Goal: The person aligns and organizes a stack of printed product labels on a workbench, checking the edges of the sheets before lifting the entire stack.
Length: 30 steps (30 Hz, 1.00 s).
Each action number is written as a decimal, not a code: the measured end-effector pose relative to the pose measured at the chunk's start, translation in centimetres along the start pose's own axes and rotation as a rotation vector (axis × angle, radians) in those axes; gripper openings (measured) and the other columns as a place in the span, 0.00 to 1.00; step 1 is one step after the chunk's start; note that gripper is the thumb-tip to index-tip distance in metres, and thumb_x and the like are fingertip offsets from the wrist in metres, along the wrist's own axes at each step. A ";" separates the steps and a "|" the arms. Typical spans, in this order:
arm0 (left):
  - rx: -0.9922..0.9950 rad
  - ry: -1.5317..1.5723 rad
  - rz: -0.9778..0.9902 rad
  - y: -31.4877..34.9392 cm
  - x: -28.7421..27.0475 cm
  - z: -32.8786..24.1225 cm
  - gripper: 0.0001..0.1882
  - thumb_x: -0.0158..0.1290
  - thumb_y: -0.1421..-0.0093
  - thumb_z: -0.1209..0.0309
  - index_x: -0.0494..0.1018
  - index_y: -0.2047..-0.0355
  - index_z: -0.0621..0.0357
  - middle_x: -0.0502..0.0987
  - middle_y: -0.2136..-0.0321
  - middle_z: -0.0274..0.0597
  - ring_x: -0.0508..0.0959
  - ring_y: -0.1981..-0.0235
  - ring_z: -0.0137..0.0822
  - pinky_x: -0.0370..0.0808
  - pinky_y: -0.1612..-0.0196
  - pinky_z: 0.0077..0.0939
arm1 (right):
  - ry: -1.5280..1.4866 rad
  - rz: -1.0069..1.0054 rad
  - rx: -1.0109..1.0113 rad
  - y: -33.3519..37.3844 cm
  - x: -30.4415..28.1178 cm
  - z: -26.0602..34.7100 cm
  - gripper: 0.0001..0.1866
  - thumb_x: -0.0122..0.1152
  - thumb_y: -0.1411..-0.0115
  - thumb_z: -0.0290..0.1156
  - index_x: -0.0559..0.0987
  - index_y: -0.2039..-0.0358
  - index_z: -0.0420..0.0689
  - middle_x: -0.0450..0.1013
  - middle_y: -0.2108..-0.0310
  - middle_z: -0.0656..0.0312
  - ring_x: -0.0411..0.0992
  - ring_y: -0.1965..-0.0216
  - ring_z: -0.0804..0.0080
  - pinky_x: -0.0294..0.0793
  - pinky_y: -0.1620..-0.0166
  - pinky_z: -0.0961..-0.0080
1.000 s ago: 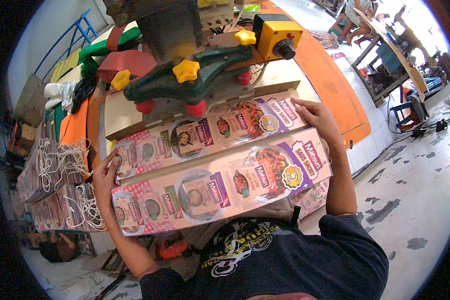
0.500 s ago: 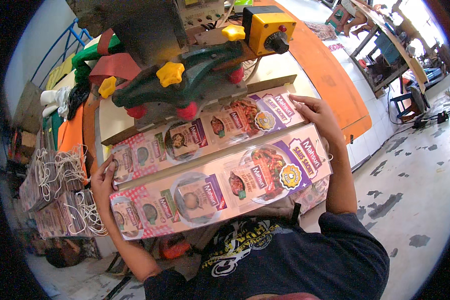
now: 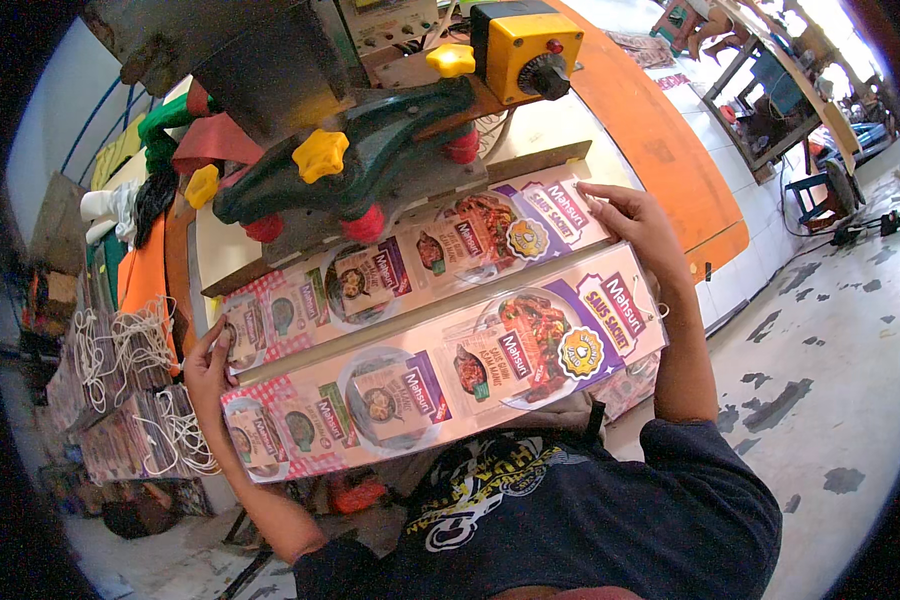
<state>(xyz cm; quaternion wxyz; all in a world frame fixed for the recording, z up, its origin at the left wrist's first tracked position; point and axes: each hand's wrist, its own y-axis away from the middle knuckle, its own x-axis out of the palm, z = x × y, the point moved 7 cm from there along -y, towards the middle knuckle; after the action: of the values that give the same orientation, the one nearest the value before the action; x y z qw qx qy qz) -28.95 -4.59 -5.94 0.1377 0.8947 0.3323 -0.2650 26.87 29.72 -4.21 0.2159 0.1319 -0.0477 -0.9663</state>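
Observation:
A long, glossy printed cardboard sheet point(image 3: 428, 253) with food pictures lies flat under the front of a dark green press machine point(image 3: 360, 150). My left hand point(image 3: 207, 368) grips its left end, fingers bent over the edge. At the opposite end my right hand point(image 3: 630, 222) holds the corner, its thumb and fingers around the edge. A second sheet of the same print point(image 3: 410, 390), with a shiny clear surface, rests nearer to my body, parallel to the first. A narrow gap runs between the two sheets.
Yellow star knobs point(image 3: 320, 154) and a yellow control box point(image 3: 525, 58) with a black dial top the machine. A metal fence strip point(image 3: 540, 163) stands behind the far sheet. Bundles with white cords point(image 3: 175, 430) are stacked at left. The orange tabletop point(image 3: 660, 150) extends right.
The whole view has shifted slightly. Both hands keep their hold on the ends of the far printed sheet, with little visible movement.

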 end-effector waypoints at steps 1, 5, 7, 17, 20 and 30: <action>0.000 -0.001 0.000 0.0 -0.1 0.1 0.24 0.56 0.29 0.58 0.74 0.39 0.58 0.72 0.82 0.25 0.64 0.88 0.15 0.61 0.85 0.13 | 0.002 -0.001 0.000 0.0 0.1 0.1 0.20 0.62 0.34 0.33 0.81 0.44 0.39 0.81 0.56 0.57 0.73 0.60 0.78 0.71 0.54 0.77; -0.031 0.030 0.005 0.0 0.1 0.1 0.24 0.56 0.30 0.58 0.74 0.39 0.58 0.74 0.80 0.27 0.65 0.88 0.15 0.63 0.84 0.13 | -0.008 -0.013 -0.017 0.1 0.1 0.3 0.20 0.62 0.34 0.33 0.81 0.44 0.39 0.81 0.57 0.58 0.73 0.61 0.78 0.71 0.54 0.77; -0.046 0.035 -0.010 0.1 0.4 -0.3 0.24 0.56 0.30 0.58 0.74 0.39 0.58 0.75 0.79 0.28 0.66 0.87 0.15 0.63 0.84 0.13 | -0.011 -0.028 -0.028 0.2 0.0 0.1 0.19 0.62 0.34 0.32 0.81 0.44 0.39 0.81 0.57 0.58 0.73 0.61 0.78 0.71 0.54 0.77; -0.027 0.038 0.015 0.7 0.2 -1.5 0.23 0.57 0.31 0.59 0.76 0.41 0.58 0.76 0.77 0.28 0.65 0.86 0.17 0.62 0.83 0.14 | 0.003 -0.036 -0.009 0.3 0.4 0.9 0.19 0.62 0.32 0.34 0.81 0.45 0.37 0.81 0.62 0.58 0.74 0.64 0.79 0.73 0.60 0.81; -0.076 0.061 -0.028 1.6 0.8 -3.2 0.22 0.59 0.32 0.61 0.78 0.43 0.60 0.74 0.79 0.26 0.65 0.86 0.17 0.61 0.82 0.14 | -0.008 -0.001 -0.032 0.2 0.5 0.5 0.19 0.60 0.31 0.32 0.79 0.42 0.37 0.81 0.60 0.60 0.76 0.65 0.83 0.76 0.63 0.84; -0.037 0.093 -0.027 1.9 0.3 -2.3 0.20 0.59 0.32 0.61 0.79 0.45 0.59 0.73 0.80 0.26 0.67 0.85 0.16 0.63 0.82 0.14 | -0.054 0.032 -0.044 0.2 0.9 0.4 0.20 0.58 0.30 0.31 0.77 0.41 0.36 0.80 0.56 0.58 0.76 0.63 0.82 0.76 0.61 0.84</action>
<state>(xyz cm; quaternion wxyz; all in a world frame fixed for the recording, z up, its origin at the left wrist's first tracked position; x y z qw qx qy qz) -26.64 -4.85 -4.12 0.1352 0.8987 0.3554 -0.2186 26.05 29.19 -4.05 0.2328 0.1002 -0.0342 -0.9668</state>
